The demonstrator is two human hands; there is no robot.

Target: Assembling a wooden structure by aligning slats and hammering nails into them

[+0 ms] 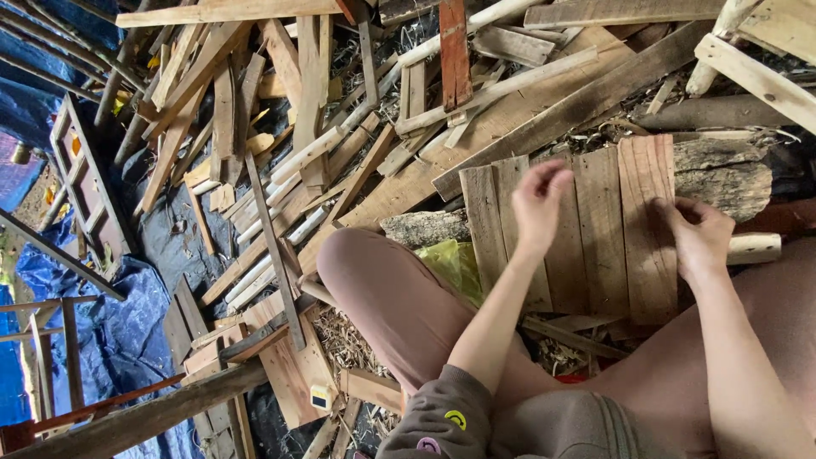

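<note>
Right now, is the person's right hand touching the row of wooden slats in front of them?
Touching. The head view shows the right hand with its fingers curled onto the edge of the rightmost slat, no gap showing between them.
</note>
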